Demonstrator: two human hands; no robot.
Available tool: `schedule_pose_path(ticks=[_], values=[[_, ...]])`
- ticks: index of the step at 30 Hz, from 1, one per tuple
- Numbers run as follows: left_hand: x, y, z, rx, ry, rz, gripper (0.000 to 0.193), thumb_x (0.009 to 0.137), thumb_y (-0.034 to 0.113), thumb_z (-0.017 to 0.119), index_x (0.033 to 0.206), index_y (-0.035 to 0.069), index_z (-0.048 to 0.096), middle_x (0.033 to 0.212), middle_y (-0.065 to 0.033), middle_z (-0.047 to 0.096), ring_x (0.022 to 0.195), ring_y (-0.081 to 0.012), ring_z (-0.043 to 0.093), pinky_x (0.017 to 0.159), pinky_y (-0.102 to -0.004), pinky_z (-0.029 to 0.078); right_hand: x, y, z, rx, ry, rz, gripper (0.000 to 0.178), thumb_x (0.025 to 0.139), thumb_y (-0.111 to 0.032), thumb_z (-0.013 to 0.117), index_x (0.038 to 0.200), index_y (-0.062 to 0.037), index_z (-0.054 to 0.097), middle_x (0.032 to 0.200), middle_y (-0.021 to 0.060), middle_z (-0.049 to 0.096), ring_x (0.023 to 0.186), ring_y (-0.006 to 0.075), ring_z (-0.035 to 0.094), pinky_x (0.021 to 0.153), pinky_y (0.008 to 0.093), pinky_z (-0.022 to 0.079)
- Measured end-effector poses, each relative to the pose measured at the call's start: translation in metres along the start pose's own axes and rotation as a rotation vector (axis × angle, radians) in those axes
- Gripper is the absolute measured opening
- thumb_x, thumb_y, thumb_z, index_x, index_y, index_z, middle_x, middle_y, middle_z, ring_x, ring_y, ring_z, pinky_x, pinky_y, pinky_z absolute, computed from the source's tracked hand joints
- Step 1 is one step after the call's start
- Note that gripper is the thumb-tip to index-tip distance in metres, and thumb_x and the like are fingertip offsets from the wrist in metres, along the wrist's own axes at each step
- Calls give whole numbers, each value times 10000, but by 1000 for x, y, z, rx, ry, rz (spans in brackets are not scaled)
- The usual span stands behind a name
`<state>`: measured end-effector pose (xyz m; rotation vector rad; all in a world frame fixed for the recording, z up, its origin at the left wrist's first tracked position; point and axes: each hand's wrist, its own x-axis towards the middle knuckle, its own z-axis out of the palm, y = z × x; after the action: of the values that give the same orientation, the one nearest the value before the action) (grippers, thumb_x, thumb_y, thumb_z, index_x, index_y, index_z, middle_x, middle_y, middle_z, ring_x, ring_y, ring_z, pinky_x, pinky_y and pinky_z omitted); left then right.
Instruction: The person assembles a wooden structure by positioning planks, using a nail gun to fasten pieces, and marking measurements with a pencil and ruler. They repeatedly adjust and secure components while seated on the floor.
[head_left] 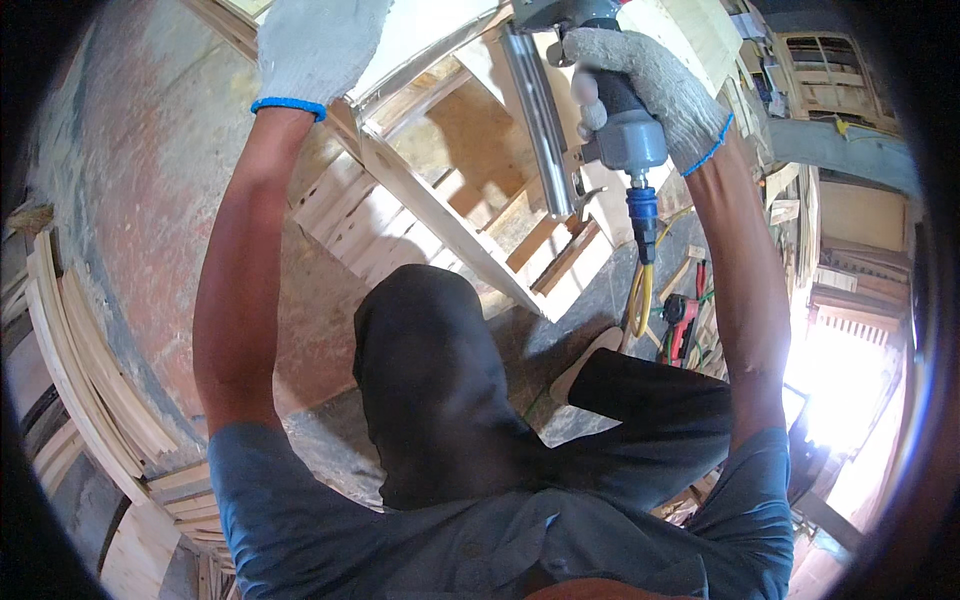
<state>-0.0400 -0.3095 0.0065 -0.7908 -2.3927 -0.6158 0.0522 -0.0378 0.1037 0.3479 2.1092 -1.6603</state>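
Note:
My right hand (665, 90), in a grey knit glove with a blue cuff, is wrapped round the handle of a pneumatic nail gun (632, 142). The gun's long metal magazine slants down to the left of the grip. A blue coupling (642, 205) joins its handle to a yellow air hose (641, 290). At the top edge my left hand (320, 45), gloved alike, lies at the corner of a wooden frame (440, 220); its fingers are hidden or cut off. The gun's nose is out of sight at the top, so I cannot tell whether it touches the wood.
Slatted boards (370, 225) lie beside the frame, by my bent knee. A red power tool (680, 325) lies on the floor to the right among cords. Curved wood strips (90, 370) are stacked at far left. More timber (860, 240) stands along the right, near a bright opening.

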Motion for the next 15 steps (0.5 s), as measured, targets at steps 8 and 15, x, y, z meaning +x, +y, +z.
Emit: schedule_pose_path(ticks=[8,15], values=[[2,10,-8,-135,19,-69,240,911,160,478,808,9,635,887,-210,602,899,-387,572,829,-478,460,-8,2,14,-22,-4,30,193,935,-240,676,986,-54,664,697,39,648,527,143,626,497,285,550],[4,13,-18,-224,7,-65,239,896,155,481,787,-1,625,881,-210,601,889,-399,569,836,-490,453,-2,5,15,42,-42,21,346,942,-314,673,1111,-13,641,688,33,646,515,137,639,494,267,584]])
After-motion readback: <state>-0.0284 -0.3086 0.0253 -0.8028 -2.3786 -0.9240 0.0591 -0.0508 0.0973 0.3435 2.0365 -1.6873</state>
